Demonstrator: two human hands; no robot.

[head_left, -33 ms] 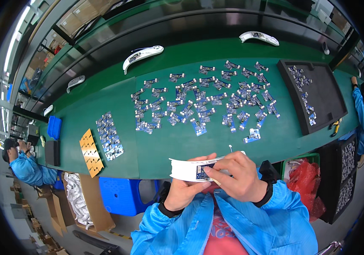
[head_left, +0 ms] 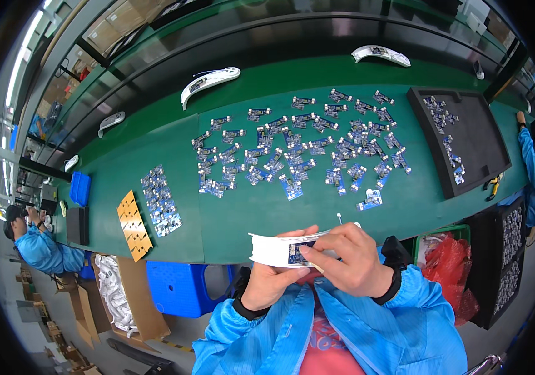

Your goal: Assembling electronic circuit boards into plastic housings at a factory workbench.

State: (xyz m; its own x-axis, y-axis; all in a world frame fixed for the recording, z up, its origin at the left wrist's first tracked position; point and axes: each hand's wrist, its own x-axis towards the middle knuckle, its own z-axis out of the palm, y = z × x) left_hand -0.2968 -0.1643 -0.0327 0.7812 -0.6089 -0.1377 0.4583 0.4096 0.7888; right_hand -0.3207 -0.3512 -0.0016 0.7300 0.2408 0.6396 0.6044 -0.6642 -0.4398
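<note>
Close to my body, at the near edge of the green bench, a curved white plastic housing (head_left: pixel 268 249) is held level. My left hand (head_left: pixel 273 282) grips it from below, with the thumb along the near rim and fingers behind the far side. Inside it sits a small blue circuit board (head_left: pixel 295 254). My right hand (head_left: pixel 350 259) is closed over the housing's right part, its thumb and fingertips on the board and hiding part of it. A thin wire end (head_left: pixel 340 218) sticks up behind the right fingers.
Many loose circuit boards (head_left: pixel 292 187) lie across the green bench (head_left: pixel 248 215). A black foam tray (head_left: pixel 485 144) stands right, a yellow panel (head_left: pixel 133 225) left. Two white housings (head_left: pixel 210 81) rest on the far ledge. A blue stool (head_left: pixel 177 289) and carton (head_left: pixel 136 294) are below; co-workers sit both sides.
</note>
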